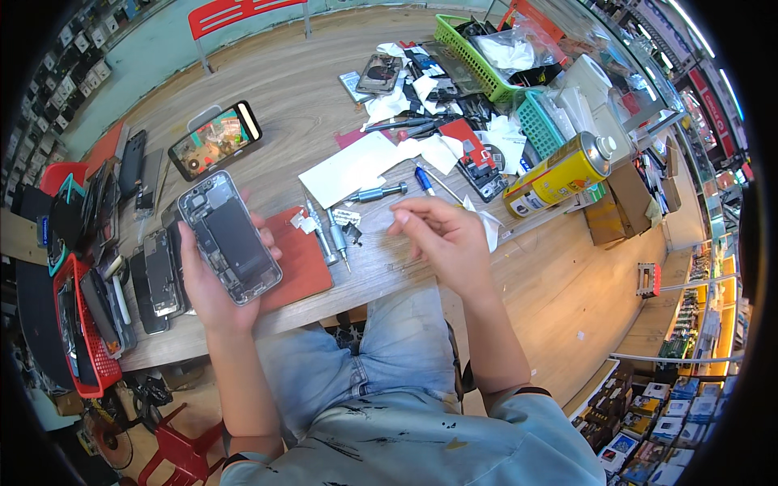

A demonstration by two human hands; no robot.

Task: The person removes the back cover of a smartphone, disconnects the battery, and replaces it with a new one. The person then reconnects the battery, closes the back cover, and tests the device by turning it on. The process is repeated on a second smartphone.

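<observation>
My left hand (212, 301) holds an opened smartphone (235, 243) tilted up, its dark battery and inner boards facing me. Thumb and fingers grip its two long edges. My right hand (448, 245) hovers near the table's front edge, fingers curled and thumb close to the index finger; anything between them is too small to make out. Between my hands, two slim screwdrivers (338, 241) lie beside a red mat (306, 274) and small white scraps (305, 221). Farther back is another blue-grey screwdriver (379, 193), next to a sheet of white paper (350, 172).
A lit phone (215, 144) leans on a stand at the back left. More phone parts (160, 271) and a red basket (100, 356) sit at left. To the right stand a yellow spray can (559, 176), a teal basket (536, 128) and a green basket (466, 58) amid clutter.
</observation>
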